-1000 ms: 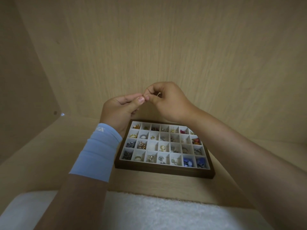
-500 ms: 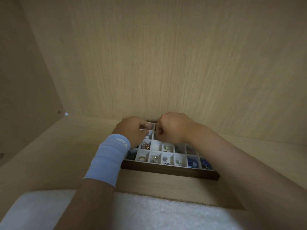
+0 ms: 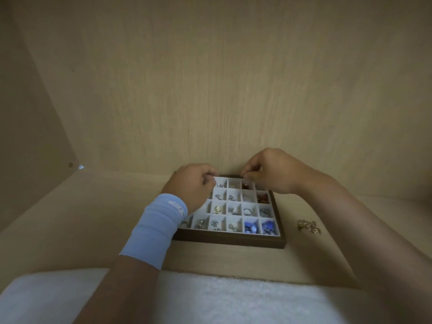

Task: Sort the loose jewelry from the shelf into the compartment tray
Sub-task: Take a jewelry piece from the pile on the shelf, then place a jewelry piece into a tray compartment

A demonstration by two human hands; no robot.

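The compartment tray (image 3: 230, 241) has a dark wooden frame and white cells, and lies on the shelf against the back wall. Its cells hold small rings, earrings, and blue and red beads. My left hand (image 3: 194, 187), with a light blue wristband, hovers over the tray's back left cells with its fingers curled shut. My right hand (image 3: 273, 171) is over the back row, thumb and forefinger pinched together. I see nothing between the fingers of either hand. Loose gold jewelry (image 3: 309, 227) lies on the shelf to the right of the tray.
The wooden shelf floor (image 3: 93, 218) is closed in by a back wall and a left side wall (image 3: 28, 136). A white fluffy cloth (image 3: 210, 300) lies along the near edge, under my forearms.
Both hands came down from a shared pinch above the tray to its back cells, then moved apart. The view shifted, and the loose jewelry right of the tray now shows.
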